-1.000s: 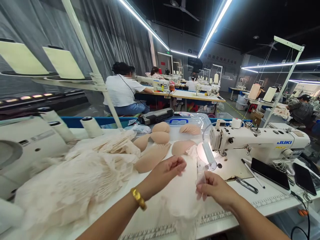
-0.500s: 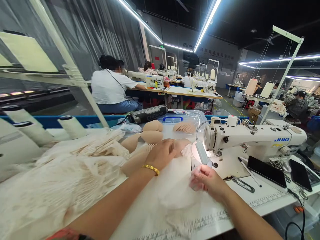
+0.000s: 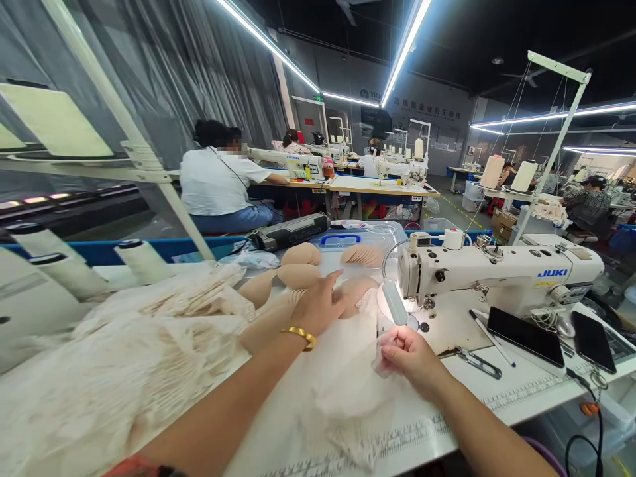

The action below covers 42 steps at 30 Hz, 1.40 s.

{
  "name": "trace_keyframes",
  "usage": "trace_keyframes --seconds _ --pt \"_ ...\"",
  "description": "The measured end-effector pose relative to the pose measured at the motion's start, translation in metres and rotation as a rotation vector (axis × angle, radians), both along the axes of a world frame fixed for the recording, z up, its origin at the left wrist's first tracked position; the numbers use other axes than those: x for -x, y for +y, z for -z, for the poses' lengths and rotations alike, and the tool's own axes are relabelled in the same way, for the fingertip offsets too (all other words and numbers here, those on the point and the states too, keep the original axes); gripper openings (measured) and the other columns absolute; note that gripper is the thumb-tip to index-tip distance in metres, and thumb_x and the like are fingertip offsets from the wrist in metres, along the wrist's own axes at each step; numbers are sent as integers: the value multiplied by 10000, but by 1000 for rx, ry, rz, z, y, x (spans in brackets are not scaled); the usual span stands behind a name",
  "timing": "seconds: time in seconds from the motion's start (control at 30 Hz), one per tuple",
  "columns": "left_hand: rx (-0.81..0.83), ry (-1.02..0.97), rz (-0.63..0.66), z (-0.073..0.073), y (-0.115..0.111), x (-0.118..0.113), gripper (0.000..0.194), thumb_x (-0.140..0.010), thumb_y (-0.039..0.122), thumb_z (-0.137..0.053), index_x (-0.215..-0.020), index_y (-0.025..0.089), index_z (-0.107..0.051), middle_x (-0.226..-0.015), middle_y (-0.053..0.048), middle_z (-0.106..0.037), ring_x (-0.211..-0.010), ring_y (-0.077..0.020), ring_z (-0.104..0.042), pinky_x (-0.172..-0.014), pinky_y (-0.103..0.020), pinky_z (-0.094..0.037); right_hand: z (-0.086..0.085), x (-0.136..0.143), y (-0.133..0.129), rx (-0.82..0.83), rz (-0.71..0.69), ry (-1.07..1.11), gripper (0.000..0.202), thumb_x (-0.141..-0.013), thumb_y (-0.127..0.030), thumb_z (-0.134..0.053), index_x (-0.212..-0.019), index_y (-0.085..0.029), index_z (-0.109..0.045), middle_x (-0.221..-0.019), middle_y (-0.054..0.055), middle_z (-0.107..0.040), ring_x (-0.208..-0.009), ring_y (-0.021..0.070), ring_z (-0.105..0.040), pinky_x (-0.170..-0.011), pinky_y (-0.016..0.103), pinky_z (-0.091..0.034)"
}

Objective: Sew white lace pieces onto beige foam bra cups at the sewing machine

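Note:
My left hand (image 3: 320, 306), with a gold bracelet at the wrist, has its fingers spread beside a beige cup pad (image 3: 355, 291). Other beige pads (image 3: 299, 275) lie around and behind it. Pinched in my right hand (image 3: 401, 351) is the edge of a thin whitish fabric (image 3: 348, 381), just below a small lit lamp (image 3: 395, 303). This fabric spreads over the table between both hands, with lace near the lamp. Right of the lamp stands a white sewing machine (image 3: 477, 268).
Cream lace fabric (image 3: 124, 358) is heaped on the left, near thread cones (image 3: 144, 258). Two phones (image 3: 527, 334) and thread snips (image 3: 479, 362) lie at the right. Behind the table, a person in a white shirt (image 3: 213, 182) sits at another machine.
My left hand's fingers have spread apart from a more gathered pose. My right hand stays at the fabric edge, which shows more clearly. The view has shifted slightly.

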<state>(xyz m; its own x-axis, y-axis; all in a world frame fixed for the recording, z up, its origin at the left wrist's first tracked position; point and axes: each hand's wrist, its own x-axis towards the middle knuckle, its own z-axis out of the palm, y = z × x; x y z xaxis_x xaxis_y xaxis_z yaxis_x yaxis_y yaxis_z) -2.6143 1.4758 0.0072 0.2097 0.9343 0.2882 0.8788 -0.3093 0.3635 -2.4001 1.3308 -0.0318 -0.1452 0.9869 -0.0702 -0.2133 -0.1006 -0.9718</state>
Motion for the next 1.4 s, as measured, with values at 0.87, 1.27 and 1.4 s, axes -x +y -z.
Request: trace_keyframes --seconds 0.87,1.27,1.4 --pt "497 -930 241 -11 -152 -13 541 -711 742 -802 -769 222 -665 -1023 -80 -744 -959 -295 -681 -831 -390 -576 -12 -2 -18 -131 34 -96 578 -734 -735 -853 -874 -221 -629 -740 -24 -647 -687 175 -630 -695 315 -521" --pt "663 -396 670 -46 -123 -8 273 -728 461 -759 -828 243 -629 -776 26 -614 -723 -203 -569 -620 -276 -459 -51 -5 -53 -463 102 -552 43 -932 -264 -665 -915 -227 -679 -747 -24 -622 -703 168 -554 -663 291 -434" --pt "330 -391 543 -50 -117 6 202 -833 395 -615 -743 266 -488 -656 53 -506 -599 -174 -438 -552 -286 -327 -59 -5 -51 -901 355 -727 130 -997 -158 -572 -1016 -245 -666 -951 54 -743 -836 210 -659 -746 333 -513"
